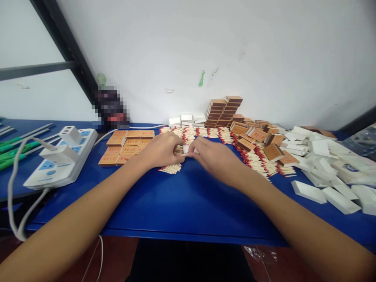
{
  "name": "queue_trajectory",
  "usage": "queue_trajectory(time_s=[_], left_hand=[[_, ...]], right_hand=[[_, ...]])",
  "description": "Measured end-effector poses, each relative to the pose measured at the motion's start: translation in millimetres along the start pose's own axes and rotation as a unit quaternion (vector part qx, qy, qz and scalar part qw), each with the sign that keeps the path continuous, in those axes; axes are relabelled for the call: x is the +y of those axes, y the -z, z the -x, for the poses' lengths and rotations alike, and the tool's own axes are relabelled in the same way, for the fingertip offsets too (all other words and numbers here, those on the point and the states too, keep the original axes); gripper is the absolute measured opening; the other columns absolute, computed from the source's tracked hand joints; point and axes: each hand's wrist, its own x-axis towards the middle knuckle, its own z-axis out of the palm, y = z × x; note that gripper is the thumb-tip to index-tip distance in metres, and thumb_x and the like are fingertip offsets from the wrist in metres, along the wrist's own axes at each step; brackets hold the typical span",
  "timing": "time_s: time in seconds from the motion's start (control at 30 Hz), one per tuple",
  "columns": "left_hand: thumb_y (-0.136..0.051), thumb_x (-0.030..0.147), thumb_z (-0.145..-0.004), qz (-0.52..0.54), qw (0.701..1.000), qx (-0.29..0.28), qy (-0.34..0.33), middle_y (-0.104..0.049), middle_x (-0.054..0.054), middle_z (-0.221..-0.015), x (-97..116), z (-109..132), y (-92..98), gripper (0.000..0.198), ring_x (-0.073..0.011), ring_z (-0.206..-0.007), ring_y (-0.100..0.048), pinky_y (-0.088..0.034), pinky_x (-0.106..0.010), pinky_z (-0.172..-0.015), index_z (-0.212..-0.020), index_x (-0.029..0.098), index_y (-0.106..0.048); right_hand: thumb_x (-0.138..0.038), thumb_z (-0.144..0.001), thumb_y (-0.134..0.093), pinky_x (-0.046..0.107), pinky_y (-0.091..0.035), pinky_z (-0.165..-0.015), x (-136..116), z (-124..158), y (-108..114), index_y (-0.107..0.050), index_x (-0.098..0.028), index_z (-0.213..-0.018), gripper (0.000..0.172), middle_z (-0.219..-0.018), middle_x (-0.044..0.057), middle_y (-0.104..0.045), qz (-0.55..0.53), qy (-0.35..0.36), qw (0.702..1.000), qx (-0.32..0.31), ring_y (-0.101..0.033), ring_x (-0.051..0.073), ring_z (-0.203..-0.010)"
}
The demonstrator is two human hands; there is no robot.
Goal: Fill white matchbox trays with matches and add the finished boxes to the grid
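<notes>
Both hands meet over the middle of the blue table, pinching a small white matchbox tray [185, 149] between them. My left hand [165, 148] grips its left end with thumb and fingers. At the other end, my right hand [210, 155] has its fingers closed on the tray; part of it is hidden behind them. Loose red-tipped matches [172, 169] lie under and behind the left hand. More matches [255, 161] spread to the right of the right hand. Orange matchboxes [126, 149] sit in rows beside the left forearm.
Brown matchboxes stand in a tall stack [223, 113] against the wall, with a loose pile of covers [258, 135] beside it. White trays [320, 156] heap up at the right. A power strip [63, 158] with cables and green-handled tools [17, 150] lie at the left.
</notes>
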Motion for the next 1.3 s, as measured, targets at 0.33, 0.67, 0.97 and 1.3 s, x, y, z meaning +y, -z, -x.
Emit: queue_trajectory(time_s=[0.33, 0.67, 0.97, 1.3], left_hand=[[-0.072, 0.039, -0.087, 0.008, 1.0, 0.002, 0.0, -0.07, -0.004, -0.08, 3.4, -0.1, 1.5, 0.033, -0.0218, -0.08, -0.063, -0.046, -0.034, -0.076, -0.111, 0.017, -0.08], [-0.076, 0.034, -0.088, 0.013, 1.0, -0.003, -0.012, -0.069, -0.003, -0.079, 5.8, -0.1, 2.0, 0.03, -0.0204, -0.08, -0.063, -0.042, -0.031, -0.073, -0.113, 0.017, -0.08], [-0.079, 0.037, -0.086, 0.007, 1.0, -0.025, -0.01, -0.069, -0.003, -0.078, 3.8, -1.0, 2.5, 0.033, -0.0208, -0.079, -0.062, -0.043, -0.032, -0.074, -0.112, 0.017, -0.081], [-0.078, 0.028, -0.085, 0.013, 1.0, -0.023, -0.011, -0.067, -0.001, -0.076, 6.6, -1.6, 4.0, 0.033, -0.0203, -0.077, -0.062, -0.043, -0.032, -0.072, -0.115, 0.017, -0.08]], right_hand=[[-0.026, -0.111, -0.05, 0.033, -0.038, -0.071, 17.8, -7.7, 1.9, -0.063, -0.016, -0.113, 0.016, -0.118, 0.013, -0.071, 0.086, -0.052, 0.994, -0.036, -0.067, 0.025, -0.097], [-0.022, -0.102, -0.063, 0.031, -0.04, -0.074, 37.0, -2.4, 10.7, -0.064, -0.02, -0.101, 0.003, -0.104, 0.008, -0.071, -0.029, 0.003, 0.999, -0.028, -0.063, 0.022, -0.093], [-0.021, -0.105, -0.057, 0.032, -0.042, -0.077, 34.8, -2.6, 5.9, -0.063, -0.019, -0.097, 0.01, -0.105, 0.01, -0.07, -0.027, -0.017, 0.997, -0.07, -0.063, 0.023, -0.092], [-0.02, -0.106, -0.052, 0.031, -0.039, -0.072, 28.7, -2.5, 7.7, -0.061, -0.018, -0.102, 0.01, -0.104, 0.009, -0.068, -0.009, -0.041, 0.999, -0.027, -0.062, 0.021, -0.088]])
